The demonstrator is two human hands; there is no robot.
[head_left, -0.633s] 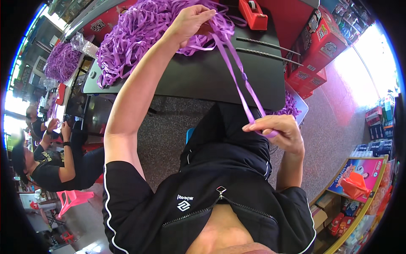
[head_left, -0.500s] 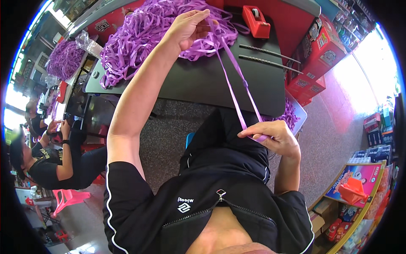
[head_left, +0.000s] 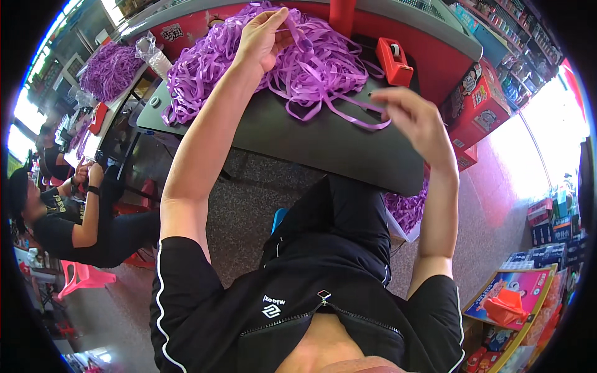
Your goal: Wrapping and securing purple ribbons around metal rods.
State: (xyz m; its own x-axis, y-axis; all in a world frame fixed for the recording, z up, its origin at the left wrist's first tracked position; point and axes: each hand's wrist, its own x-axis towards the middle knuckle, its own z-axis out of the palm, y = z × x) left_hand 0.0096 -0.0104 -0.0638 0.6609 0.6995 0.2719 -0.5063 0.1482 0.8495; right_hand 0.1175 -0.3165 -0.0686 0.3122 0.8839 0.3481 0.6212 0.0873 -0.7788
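My left hand (head_left: 264, 42) is raised over the far side of the dark table (head_left: 311, 146). Its fingers are closed on a purple strap (head_left: 301, 38) that trails toward a big tangled heap of purple straps (head_left: 208, 71). To the right hovers my right hand (head_left: 415, 121), blurred, with index finger and thumb apart and nothing visible between them. A loop of purple strap (head_left: 364, 123) lies on the tabletop just left of that hand. Two thin metal rods are mostly hidden beneath the hand; only their left tips show faintly.
A red tape dispenser (head_left: 393, 61) stands at the back right of the table. Red boxes (head_left: 477, 105) are stacked beyond its right edge. Below that edge is a white bin (head_left: 410, 233) of purple straps. Another person (head_left: 74, 217) sits at the left beside a second purple heap (head_left: 111, 69).
My right hand has let go of the strap near my lap and moved up and away over the rods. The strap has dropped onto the table. My left hand still grips its end.
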